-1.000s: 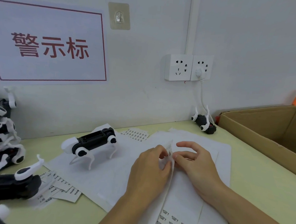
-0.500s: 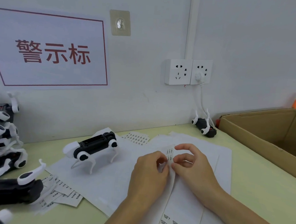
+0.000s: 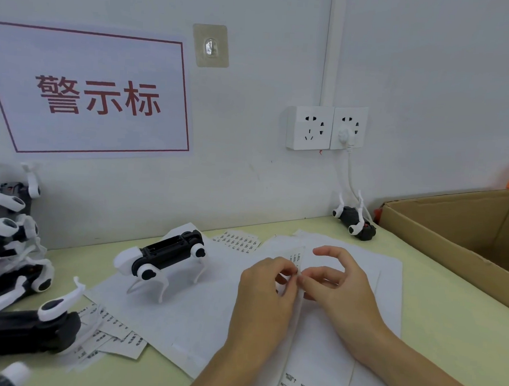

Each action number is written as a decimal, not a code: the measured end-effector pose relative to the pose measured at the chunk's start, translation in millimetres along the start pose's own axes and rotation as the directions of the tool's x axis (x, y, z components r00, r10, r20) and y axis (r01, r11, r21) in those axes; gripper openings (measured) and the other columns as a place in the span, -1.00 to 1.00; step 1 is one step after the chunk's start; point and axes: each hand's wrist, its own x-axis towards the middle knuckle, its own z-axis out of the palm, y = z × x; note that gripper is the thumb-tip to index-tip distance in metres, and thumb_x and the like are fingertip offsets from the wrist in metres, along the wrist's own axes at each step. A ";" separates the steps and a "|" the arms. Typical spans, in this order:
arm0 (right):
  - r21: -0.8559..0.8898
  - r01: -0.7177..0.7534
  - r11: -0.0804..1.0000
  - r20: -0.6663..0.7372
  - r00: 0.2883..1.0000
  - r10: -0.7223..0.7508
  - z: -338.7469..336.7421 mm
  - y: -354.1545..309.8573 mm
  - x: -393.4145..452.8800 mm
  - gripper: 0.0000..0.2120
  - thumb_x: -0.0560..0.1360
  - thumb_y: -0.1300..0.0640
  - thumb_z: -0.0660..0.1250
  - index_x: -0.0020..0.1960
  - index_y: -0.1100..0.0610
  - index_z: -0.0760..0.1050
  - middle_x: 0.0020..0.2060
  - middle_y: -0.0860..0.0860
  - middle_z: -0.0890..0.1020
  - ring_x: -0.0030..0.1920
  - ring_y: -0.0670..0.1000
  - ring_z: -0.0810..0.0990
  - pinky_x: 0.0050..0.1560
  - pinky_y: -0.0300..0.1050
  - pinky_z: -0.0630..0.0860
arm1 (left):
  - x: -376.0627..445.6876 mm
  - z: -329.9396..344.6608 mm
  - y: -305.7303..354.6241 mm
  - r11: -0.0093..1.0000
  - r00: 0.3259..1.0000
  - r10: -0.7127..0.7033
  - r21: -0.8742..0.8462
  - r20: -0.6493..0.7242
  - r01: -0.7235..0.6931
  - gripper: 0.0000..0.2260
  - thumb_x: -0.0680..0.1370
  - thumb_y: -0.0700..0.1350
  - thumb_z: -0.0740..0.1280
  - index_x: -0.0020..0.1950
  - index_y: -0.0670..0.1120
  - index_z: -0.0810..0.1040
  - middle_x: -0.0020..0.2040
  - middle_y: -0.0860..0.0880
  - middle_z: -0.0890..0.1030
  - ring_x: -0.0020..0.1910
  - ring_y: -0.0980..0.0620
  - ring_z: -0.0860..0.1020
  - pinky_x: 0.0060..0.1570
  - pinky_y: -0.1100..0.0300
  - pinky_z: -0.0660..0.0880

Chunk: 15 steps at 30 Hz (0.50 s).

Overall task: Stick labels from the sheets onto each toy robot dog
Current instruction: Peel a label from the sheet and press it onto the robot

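At the middle of a pale green bench point(image 3: 435, 314), a person's two hands meet over a narrow label strip point(image 3: 298, 261) raised off the white sheets point(image 3: 199, 317) spread beneath. Left hand point(image 3: 264, 296) and right hand point(image 3: 335, 288) each pinch the strip between thumb and forefinger, grips closed on it from either side, the right hand's other fingers arched clear; the hold looks meant to bend the backing so one label lifts. Whether a label has come free cannot be told.

Just left of the hands a black-and-white toy robot dog point(image 3: 163, 256) stands on the sheets, its back bare and within easy reach, apparently next for a label. More dogs lie heaped at the left edge point(image 3: 5, 247), one on its side point(image 3: 25, 328) beside cut label strips point(image 3: 113, 336). Another dog point(image 3: 355, 223) rests upside down by the wall under a double socket point(image 3: 326, 127), and an open cardboard box point(image 3: 440, 229) waits on the right, likely for finished dogs. A red-lettered sign point(image 3: 96, 96) hangs above.
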 end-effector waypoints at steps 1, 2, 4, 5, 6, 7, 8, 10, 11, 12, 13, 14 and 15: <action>-0.004 0.012 1.000 -0.001 1.000 -0.012 0.2 -0.2 -0.4 -0.61 0.45 0.33 0.48 0.14 -0.01 0.46 -0.21 0.07 0.73 -0.18 0.05 0.71 -0.03 -0.08 0.58 | -0.2 -0.1 -0.2 1.000 1.000 0.015 0.004 -0.001 -0.015 -0.92 0.57 -0.13 0.41 -0.08 0.03 0.66 -0.15 0.17 0.64 -0.12 0.20 0.59 -0.16 0.29 0.54; -0.011 0.026 1.000 -0.002 1.000 -0.026 0.4 -0.2 -1.1 -0.60 0.45 0.33 0.48 0.14 -0.02 0.46 -0.21 0.07 0.73 -0.18 0.06 0.72 -0.01 -0.05 0.59 | -0.6 -0.2 -0.5 0.999 0.999 0.033 0.015 0.001 -0.033 -0.91 0.57 -0.14 0.40 -0.08 0.03 0.67 -0.15 0.18 0.64 -0.11 0.21 0.58 -0.17 0.31 0.53; -0.046 0.062 0.997 -0.006 0.998 -0.062 1.2 -0.5 -2.7 -0.60 0.46 0.34 0.46 0.13 -0.03 0.45 -0.22 0.07 0.73 -0.18 0.09 0.72 0.02 0.03 0.62 | -1.2 -0.4 -1.7 0.997 0.998 0.056 0.046 0.015 -0.057 -0.90 0.59 -0.15 0.38 -0.06 0.01 0.67 -0.14 0.17 0.63 -0.12 0.21 0.57 -0.17 0.32 0.51; -0.070 0.079 0.994 -0.007 0.997 -0.080 2.0 -0.7 -3.7 -0.60 0.46 0.35 0.45 0.13 -0.04 0.45 -0.22 0.06 0.73 -0.18 0.10 0.72 0.03 0.06 0.63 | -1.6 -0.6 -2.2 0.997 0.998 0.060 0.057 0.024 -0.061 -0.89 0.60 -0.15 0.37 -0.05 0.01 0.67 -0.14 0.17 0.63 -0.12 0.20 0.57 -0.17 0.32 0.50; -0.094 0.095 0.991 -0.006 0.995 -0.096 2.9 -0.8 -4.5 -0.60 0.47 0.36 0.45 0.12 -0.06 0.45 -0.23 0.06 0.73 -0.18 0.09 0.72 0.04 0.08 0.63 | -1.6 -1.2 -2.8 0.996 0.998 0.061 0.061 0.031 -0.063 -0.88 0.60 -0.16 0.36 -0.05 0.00 0.67 -0.13 0.16 0.63 -0.13 0.20 0.56 -0.17 0.33 0.48; -0.117 0.110 0.987 -0.004 0.994 -0.111 3.5 -0.6 -5.2 -0.59 0.47 0.37 0.44 0.11 -0.07 0.44 -0.23 0.05 0.73 -0.18 0.08 0.72 0.04 0.08 0.63 | -1.6 -1.5 -3.3 0.996 0.997 0.063 0.063 0.037 -0.065 -0.88 0.60 -0.17 0.36 -0.05 0.00 0.67 -0.13 0.16 0.63 -0.13 0.19 0.56 -0.18 0.34 0.47; -0.136 0.122 0.983 -0.002 0.992 -0.124 3.8 -0.4 -5.7 -0.58 0.47 0.38 0.44 0.11 -0.08 0.44 -0.24 0.04 0.73 -0.19 0.07 0.72 0.03 0.07 0.63 | -1.5 -1.7 -3.7 0.996 0.997 0.065 0.062 0.040 -0.067 -0.87 0.60 -0.17 0.35 -0.05 -0.01 0.67 -0.13 0.15 0.63 -0.14 0.19 0.56 -0.18 0.35 0.47; -0.157 0.134 0.978 -0.004 0.991 -0.137 3.9 -0.4 -5.9 -0.57 0.46 0.40 0.42 0.11 -0.07 0.44 -0.25 0.03 0.73 -0.18 0.04 0.73 0.03 0.06 0.63 | -1.3 -2.2 -4.4 0.996 0.997 0.072 0.058 0.042 -0.074 -0.87 0.60 -0.19 0.35 -0.06 -0.02 0.67 -0.14 0.14 0.64 -0.13 0.18 0.56 -0.19 0.35 0.46; -0.162 0.136 0.977 -0.007 0.990 -0.139 4.0 -0.4 -5.7 -0.56 0.46 0.41 0.42 0.11 -0.07 0.44 -0.25 0.03 0.73 -0.18 0.04 0.73 0.03 0.06 0.63 | -1.2 -2.3 -4.6 0.995 0.996 0.078 0.059 0.044 -0.080 -0.87 0.60 -0.19 0.35 -0.06 -0.03 0.67 -0.14 0.14 0.64 -0.13 0.18 0.56 -0.19 0.35 0.47; -0.166 0.137 0.977 -0.009 0.990 -0.140 3.9 -0.3 -5.5 -0.56 0.46 0.42 0.42 0.10 -0.07 0.44 -0.25 0.03 0.73 -0.18 0.04 0.73 0.03 0.06 0.64 | -1.3 -2.3 -4.7 0.995 0.996 0.083 0.061 0.046 -0.085 -0.88 0.60 -0.19 0.35 -0.07 -0.03 0.67 -0.14 0.13 0.64 -0.13 0.18 0.56 -0.20 0.34 0.48; -0.168 0.136 0.976 -0.010 0.990 -0.140 3.8 -0.3 -5.4 -0.56 0.46 0.41 0.42 0.10 -0.07 0.44 -0.25 0.03 0.73 -0.18 0.04 0.73 0.03 0.06 0.64 | -1.4 -2.2 -5.0 0.994 0.995 0.086 0.059 0.046 -0.088 -0.88 0.60 -0.18 0.35 -0.07 -0.03 0.67 -0.14 0.13 0.64 -0.13 0.19 0.56 -0.20 0.35 0.48; -0.170 0.135 0.976 -0.010 0.990 -0.139 3.9 -0.2 -5.4 -0.57 0.46 0.41 0.42 0.10 -0.07 0.44 -0.25 0.02 0.73 -0.18 0.04 0.73 0.02 0.06 0.64 | -1.7 -2.2 -5.2 0.994 0.995 0.088 0.054 0.045 -0.090 -0.88 0.60 -0.18 0.35 -0.07 -0.02 0.67 -0.15 0.14 0.63 -0.12 0.19 0.56 -0.21 0.36 0.47; -0.170 0.134 0.976 -0.010 0.990 -0.138 4.0 -0.2 -5.4 -0.57 0.46 0.40 0.43 0.10 -0.07 0.44 -0.25 0.02 0.73 -0.19 0.03 0.73 0.02 0.06 0.64 | -2.0 -2.1 -5.3 0.995 0.995 0.089 0.048 0.045 -0.091 -0.88 0.60 -0.18 0.35 -0.07 -0.02 0.67 -0.15 0.15 0.63 -0.12 0.19 0.56 -0.21 0.38 0.46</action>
